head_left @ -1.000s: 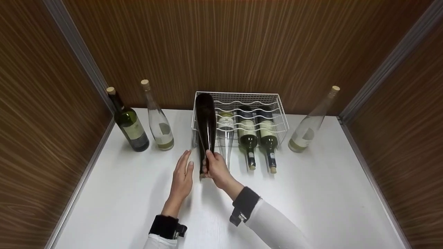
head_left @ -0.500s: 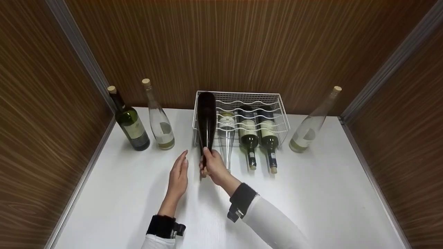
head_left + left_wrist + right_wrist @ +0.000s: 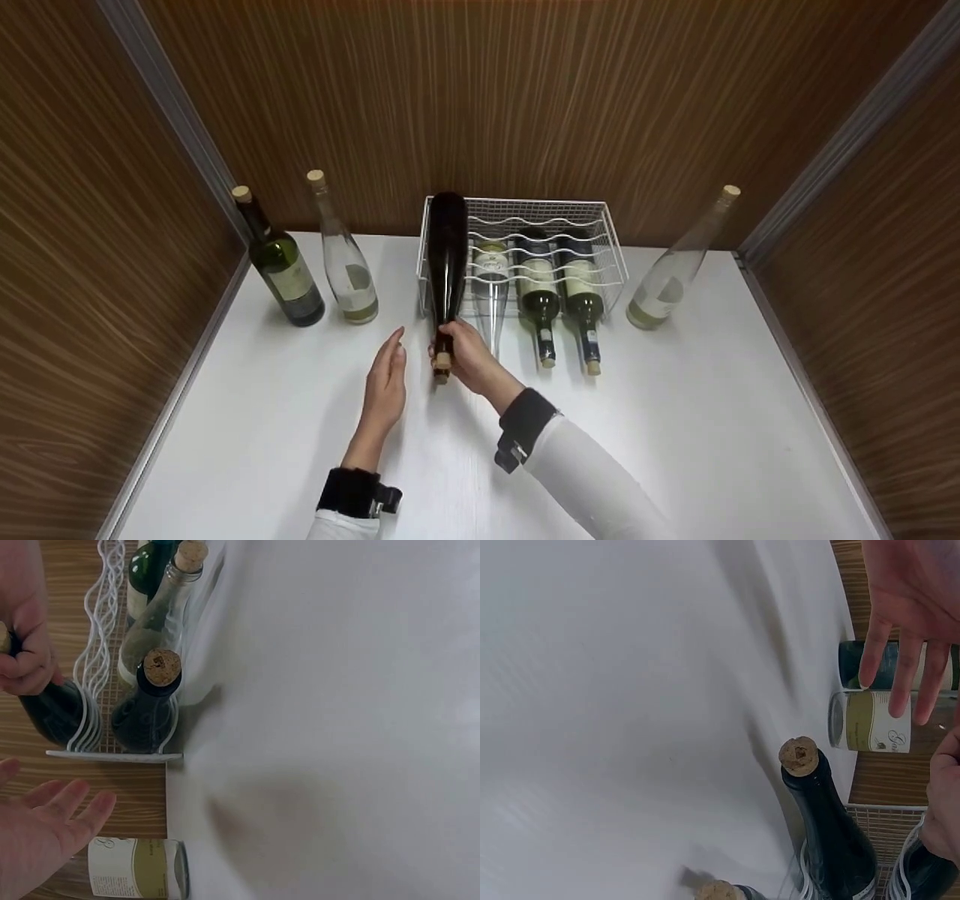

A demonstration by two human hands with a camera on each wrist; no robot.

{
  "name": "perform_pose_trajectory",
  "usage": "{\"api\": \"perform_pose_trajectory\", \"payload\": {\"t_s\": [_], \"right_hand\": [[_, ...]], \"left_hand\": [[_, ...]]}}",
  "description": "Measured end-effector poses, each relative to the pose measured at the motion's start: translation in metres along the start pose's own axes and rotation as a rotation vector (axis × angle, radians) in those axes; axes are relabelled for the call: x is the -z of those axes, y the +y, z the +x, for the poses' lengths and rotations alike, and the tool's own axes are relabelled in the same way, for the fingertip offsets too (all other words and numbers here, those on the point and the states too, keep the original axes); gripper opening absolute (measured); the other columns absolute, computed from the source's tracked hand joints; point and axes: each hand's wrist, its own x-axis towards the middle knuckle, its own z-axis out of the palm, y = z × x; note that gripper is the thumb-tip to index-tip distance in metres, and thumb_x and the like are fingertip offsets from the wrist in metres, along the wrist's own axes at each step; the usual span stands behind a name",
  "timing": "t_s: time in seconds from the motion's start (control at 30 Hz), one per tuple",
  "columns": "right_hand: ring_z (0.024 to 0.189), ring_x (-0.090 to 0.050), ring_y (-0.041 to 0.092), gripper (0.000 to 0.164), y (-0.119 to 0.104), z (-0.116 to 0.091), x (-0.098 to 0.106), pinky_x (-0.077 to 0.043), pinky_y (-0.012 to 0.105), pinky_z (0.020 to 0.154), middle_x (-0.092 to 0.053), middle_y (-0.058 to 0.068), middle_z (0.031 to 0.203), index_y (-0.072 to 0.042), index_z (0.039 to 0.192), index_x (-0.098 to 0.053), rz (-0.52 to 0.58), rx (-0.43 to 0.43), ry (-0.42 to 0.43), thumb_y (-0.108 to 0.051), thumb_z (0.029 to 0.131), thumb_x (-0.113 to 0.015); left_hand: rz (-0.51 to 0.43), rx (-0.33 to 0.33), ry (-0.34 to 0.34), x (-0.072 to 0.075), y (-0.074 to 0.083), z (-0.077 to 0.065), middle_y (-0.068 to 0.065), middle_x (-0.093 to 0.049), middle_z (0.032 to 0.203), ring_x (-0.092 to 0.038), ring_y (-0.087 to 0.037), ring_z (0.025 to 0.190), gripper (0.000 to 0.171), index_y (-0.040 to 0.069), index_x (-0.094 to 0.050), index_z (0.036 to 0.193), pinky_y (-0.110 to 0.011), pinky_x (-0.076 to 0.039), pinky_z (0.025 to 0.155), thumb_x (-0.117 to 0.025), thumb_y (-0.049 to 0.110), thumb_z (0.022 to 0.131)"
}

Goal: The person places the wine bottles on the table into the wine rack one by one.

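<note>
My right hand (image 3: 471, 356) grips the neck of a dark wine bottle (image 3: 448, 251), whose cork (image 3: 443, 361) points toward me. The bottle lies over the left end of a white wire rack (image 3: 615, 262); its body meets the wavy top wires (image 3: 91, 709) in the left wrist view. Below it another dark bottle (image 3: 142, 720) lies in the lower level, mostly hidden from above. My left hand (image 3: 384, 390) hovers to the left, fingers extended and holding nothing. In the right wrist view its spread fingers (image 3: 906, 664) appear in front of standing bottles.
Lower in the rack lie a clear bottle (image 3: 491, 289) and two green bottles (image 3: 538, 300), necks forward. A green bottle (image 3: 289, 277) and a clear bottle (image 3: 351, 281) stand at left; another clear bottle (image 3: 667, 289) stands at right. Wood-grain panels (image 3: 480, 97) enclose the white table (image 3: 675, 450).
The held bottle has shifted slightly back and its cork now shows past my right hand, which has moved a little along the neck. My left hand has drifted slightly left, away from the bottle.
</note>
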Motion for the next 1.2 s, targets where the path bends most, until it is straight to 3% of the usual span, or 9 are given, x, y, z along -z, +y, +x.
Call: {"api": "perform_pose_trajectory", "payload": {"t_s": [0.13,0.33,0.6,0.83,1.03,1.2], "right_hand": [[0.064,-0.054,0.017,0.024,0.0,0.003,0.004,-0.046,0.023,0.052,-0.05,0.011,0.082,0.004,0.114,-0.042,0.011,0.005,-0.025,-0.001,0.092,-0.036],[0.076,-0.063,0.019,0.04,-0.002,0.003,0.008,-0.052,0.026,0.061,-0.055,0.014,0.093,0.008,0.136,-0.039,-0.054,0.034,-0.041,0.002,0.097,-0.044],[0.079,-0.069,0.022,0.065,-0.003,0.004,0.012,-0.059,0.035,0.069,-0.061,0.02,0.101,0.005,0.145,-0.031,-0.133,0.06,0.095,-0.002,0.092,-0.067],[0.077,-0.067,0.021,0.067,0.0,0.005,0.009,-0.059,0.036,0.068,-0.052,0.016,0.101,0.006,0.139,-0.034,-0.209,0.091,0.169,-0.004,0.086,-0.075],[0.083,-0.068,0.025,0.063,-0.001,0.002,0.012,-0.058,0.04,0.075,-0.054,0.022,0.108,0.006,0.142,-0.029,-0.129,0.05,0.103,-0.007,0.093,-0.067],[0.091,-0.069,0.031,0.065,-0.002,-0.005,0.018,-0.056,0.041,0.082,-0.052,0.03,0.119,0.011,0.147,-0.02,-0.044,-0.03,-0.028,0.0,0.092,-0.054]], "left_hand": [[-0.005,-0.004,-0.001,-0.001,0.0,0.0,-0.016,-0.035,0.154,-0.031,-0.032,0.141,0.049,0.003,-0.037,0.15,-0.049,-0.026,0.113,-0.032,0.03,0.109],[-0.041,0.004,0.005,-0.004,-0.001,0.0,-0.018,-0.033,0.154,-0.033,-0.037,0.139,0.046,0.001,-0.034,0.151,-0.052,-0.028,0.112,-0.032,0.023,0.11],[-0.021,-0.011,0.01,-0.005,-0.001,-0.002,-0.016,-0.035,0.153,-0.036,-0.037,0.137,0.047,0.005,-0.036,0.151,-0.052,-0.032,0.11,-0.033,0.027,0.109],[-0.02,0.005,0.017,-0.006,0.002,-0.003,-0.013,-0.037,0.152,-0.037,-0.033,0.137,0.047,0.008,-0.037,0.151,-0.051,-0.032,0.11,-0.033,0.029,0.109],[-0.02,0.002,0.02,-0.006,0.002,-0.003,-0.015,-0.037,0.152,-0.035,-0.036,0.138,0.047,0.004,-0.037,0.15,-0.052,-0.031,0.11,-0.033,0.028,0.109],[-0.025,-0.011,0.019,-0.005,0.0,-0.003,-0.017,-0.037,0.152,-0.035,-0.039,0.137,0.047,0.001,-0.037,0.149,-0.053,-0.032,0.109,-0.033,0.025,0.109]]}}
